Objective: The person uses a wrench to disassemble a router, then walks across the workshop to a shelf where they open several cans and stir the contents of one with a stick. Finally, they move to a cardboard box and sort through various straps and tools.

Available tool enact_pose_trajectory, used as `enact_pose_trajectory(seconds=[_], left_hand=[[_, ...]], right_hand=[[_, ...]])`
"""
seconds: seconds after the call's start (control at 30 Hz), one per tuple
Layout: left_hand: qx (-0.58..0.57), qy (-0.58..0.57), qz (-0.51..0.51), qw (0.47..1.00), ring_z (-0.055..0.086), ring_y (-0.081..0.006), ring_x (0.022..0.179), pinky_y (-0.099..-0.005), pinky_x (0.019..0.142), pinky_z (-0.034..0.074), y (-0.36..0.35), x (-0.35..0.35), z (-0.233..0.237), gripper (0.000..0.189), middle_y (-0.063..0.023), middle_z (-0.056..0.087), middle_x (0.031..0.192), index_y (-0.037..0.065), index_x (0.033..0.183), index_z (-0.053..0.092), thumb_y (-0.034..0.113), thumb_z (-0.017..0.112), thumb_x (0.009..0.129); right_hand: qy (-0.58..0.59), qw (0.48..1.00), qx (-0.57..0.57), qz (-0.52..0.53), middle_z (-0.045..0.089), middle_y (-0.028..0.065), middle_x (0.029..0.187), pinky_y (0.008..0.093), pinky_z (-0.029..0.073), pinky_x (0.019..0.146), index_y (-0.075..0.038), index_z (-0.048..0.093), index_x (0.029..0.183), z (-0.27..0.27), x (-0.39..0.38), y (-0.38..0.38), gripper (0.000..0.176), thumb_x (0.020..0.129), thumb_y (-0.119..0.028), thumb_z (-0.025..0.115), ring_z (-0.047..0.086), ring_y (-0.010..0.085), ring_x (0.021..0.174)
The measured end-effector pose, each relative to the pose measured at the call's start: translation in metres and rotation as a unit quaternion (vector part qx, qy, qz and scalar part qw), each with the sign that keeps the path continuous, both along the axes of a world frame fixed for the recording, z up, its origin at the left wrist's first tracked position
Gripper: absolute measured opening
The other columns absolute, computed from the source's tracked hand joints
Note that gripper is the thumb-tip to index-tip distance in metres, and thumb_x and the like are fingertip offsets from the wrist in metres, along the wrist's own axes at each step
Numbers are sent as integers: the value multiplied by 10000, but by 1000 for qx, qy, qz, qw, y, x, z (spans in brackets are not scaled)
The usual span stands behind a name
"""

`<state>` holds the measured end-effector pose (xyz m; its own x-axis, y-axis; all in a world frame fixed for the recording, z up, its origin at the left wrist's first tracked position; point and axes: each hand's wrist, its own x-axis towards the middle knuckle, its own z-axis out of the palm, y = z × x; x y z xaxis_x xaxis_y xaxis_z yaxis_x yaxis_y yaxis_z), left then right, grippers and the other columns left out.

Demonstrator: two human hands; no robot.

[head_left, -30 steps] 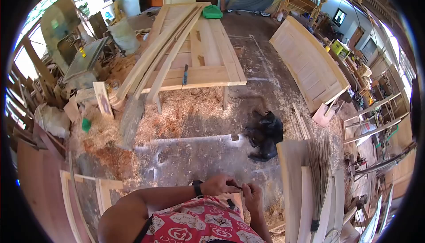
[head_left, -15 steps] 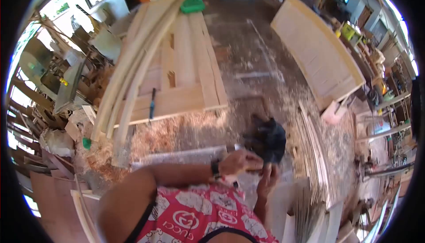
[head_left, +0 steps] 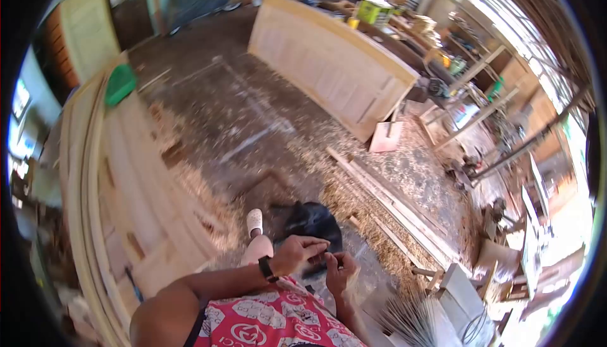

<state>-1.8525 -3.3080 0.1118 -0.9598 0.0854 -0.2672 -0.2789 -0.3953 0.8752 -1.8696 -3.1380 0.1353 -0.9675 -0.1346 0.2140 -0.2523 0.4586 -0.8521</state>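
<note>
Both hands met before the chest: the left hand [head_left: 303,250], watch at its wrist, and the right hand [head_left: 341,270] pinched a small item [head_left: 331,256], too tiny to identify, above a black shape [head_left: 313,222] on the sawdust-strewn floor [head_left: 253,119].

Bright daylight glares in from the right; fisheye bends the edges, dark vignette, slight blur

Single head-worn fisheye view, facing forward and down, hands [head_left: 302,252] close below, floor [head_left: 253,113] beyond
</note>
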Motion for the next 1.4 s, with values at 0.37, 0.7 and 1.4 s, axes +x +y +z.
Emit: enact_pose_trajectory(seconds=[0.37, 0.7, 1.4], left_hand=[[62, 14, -25, 998, 621, -49, 738, -208, 671, 513, -173, -235, -56, 313, -17, 738, 922, -23, 1217, 719, 215, 664, 1022], [175, -149, 37, 973, 670, -105, 749, -235, 650, 528, -379, -391, -22, 307, -43, 743, 943, 19, 1187, 719, 266, 675, 1012], [-28, -101, 314, 944, 670, -119, 715, -250, 630, 532, -688, -806, -18, 235, -65, 734, 875, -47, 1110, 727, 153, 667, 1003]], right_hand=[[-30, 995, 60, -71, 664, 185, 667, 376, 498, 561, 10, 684, 771, -25, -221, -182, 275, 897, -219, 771, 662, 247, 577], [-73, 994, 58, 59, 655, 172, 645, 383, 460, 516, 4, 687, 776, -5, -418, -372, 311, 897, -264, 789, 646, 246, 548], [-54, 924, 43, 377, 659, 220, 796, 523, 481, 648, -23, 612, 854, -32, -905, -708, 422, 944, -429, 687, 643, 458, 777]])
